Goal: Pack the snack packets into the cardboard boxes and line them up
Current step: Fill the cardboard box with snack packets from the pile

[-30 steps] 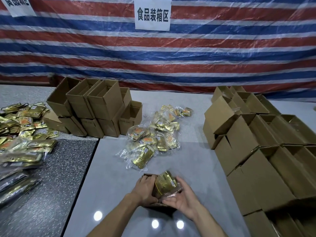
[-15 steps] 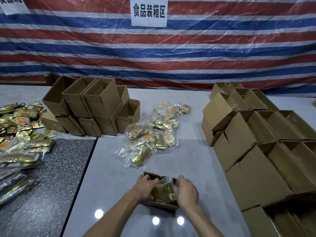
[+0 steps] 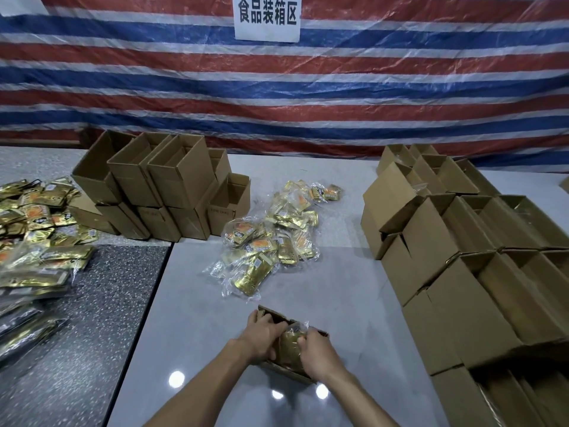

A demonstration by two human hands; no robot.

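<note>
1. While both hands work inside the open box, the right hand (image 3: 317, 355) curls its fingers over the right edge of a gold snack packet (image 3: 291, 349). The left hand (image 3: 261, 337) curls round the packet's left edge; whether it also catches the box wall, I cannot tell.
2. The packet sits partly down in the small cardboard box (image 3: 274, 314), which stands at the near end of the pale table (image 3: 200, 303). Clear film pokes up above the rim.
3. The packet looks light and soft, with a slick, crinkly wrap. It is probably best held by its filled body at both sides, since the loose film would slip or tear, and then pressed flat.
4. The box looks thin, light and easily dented. On this glossy top it may slide, so one hand should brace a wall.
5. Just beyond lies a loose pile of packets (image 3: 271, 238). Empty boxes (image 3: 172, 186) are stacked at the far left, and rows of boxes (image 3: 462, 272) run down the right. More packets (image 3: 37, 229) cover the dark speckled table (image 3: 101, 303).
</note>
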